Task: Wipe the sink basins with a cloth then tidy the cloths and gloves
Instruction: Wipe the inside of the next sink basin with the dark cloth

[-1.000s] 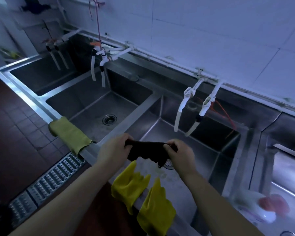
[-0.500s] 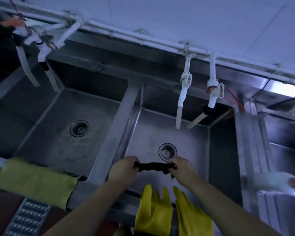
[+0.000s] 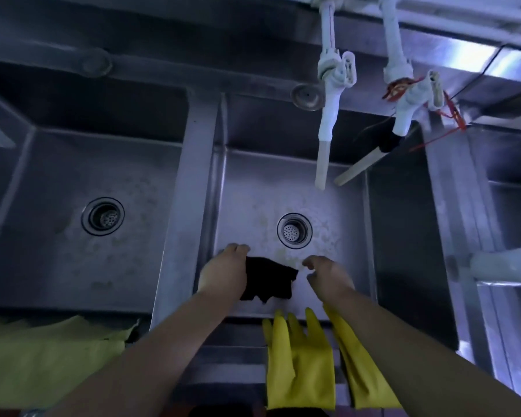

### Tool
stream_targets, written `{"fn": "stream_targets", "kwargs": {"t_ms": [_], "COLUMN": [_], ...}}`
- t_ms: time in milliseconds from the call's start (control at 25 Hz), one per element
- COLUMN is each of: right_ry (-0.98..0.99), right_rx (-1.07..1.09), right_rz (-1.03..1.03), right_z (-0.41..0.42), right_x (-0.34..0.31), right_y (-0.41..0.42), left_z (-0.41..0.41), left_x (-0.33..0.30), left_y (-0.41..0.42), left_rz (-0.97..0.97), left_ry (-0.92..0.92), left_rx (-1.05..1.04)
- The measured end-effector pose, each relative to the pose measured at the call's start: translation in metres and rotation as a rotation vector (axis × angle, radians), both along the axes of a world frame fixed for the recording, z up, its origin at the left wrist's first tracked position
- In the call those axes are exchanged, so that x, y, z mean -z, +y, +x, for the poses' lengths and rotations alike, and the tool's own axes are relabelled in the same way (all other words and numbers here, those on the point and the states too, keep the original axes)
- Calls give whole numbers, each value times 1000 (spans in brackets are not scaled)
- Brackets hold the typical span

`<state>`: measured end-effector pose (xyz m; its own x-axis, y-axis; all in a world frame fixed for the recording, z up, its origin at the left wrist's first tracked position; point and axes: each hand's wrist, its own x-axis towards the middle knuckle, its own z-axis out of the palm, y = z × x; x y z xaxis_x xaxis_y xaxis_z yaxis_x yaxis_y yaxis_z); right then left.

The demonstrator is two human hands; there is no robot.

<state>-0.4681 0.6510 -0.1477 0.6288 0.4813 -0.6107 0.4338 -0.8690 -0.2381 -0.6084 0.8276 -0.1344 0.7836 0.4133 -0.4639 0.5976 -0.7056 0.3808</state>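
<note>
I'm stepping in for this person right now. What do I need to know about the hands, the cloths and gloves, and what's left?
Left hand grips the dark cloth low in the right basin.
Right hand holds nothing, fingers loosely curled beside the cloth.
Yellow gloves hang over the front rim; a yellow cloth is draped by the left basin.
Stains show near the drain: wipe on, then tidy the dark cloth.

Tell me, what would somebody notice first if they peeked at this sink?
Probably the yellow gloves draped over the near rim, bright against the grey steel. Next, the dark cloth hanging from the left hand over the right basin, with the right hand beside it holding nothing. A yellow cloth lies on the rim at lower left.
</note>
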Motion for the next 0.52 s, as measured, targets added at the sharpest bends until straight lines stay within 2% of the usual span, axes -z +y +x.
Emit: {"fn": "stream_targets", "kwargs": {"t_ms": [120,240,360,440,520], "right_ry": [32,68,130,123,111], "right_rx": [-103,-295,-611,-911,-1099], "right_rz": [-44,-83,-83,-63,47], "right_z": [10,15,14,8,4], "right_x": [18,42,73,97,126], "right_y": [1,12,30,42,52], "left_z": [16,37,58,66,66], "left_x": [-11,-21,-19,-14,-3], "left_y": [28,61,91,102,105], "left_rz": [118,381,528,542,556], "left_ry": [-160,-292,-262,-153,-61], "left_rx": [62,268,402,415,371]}}
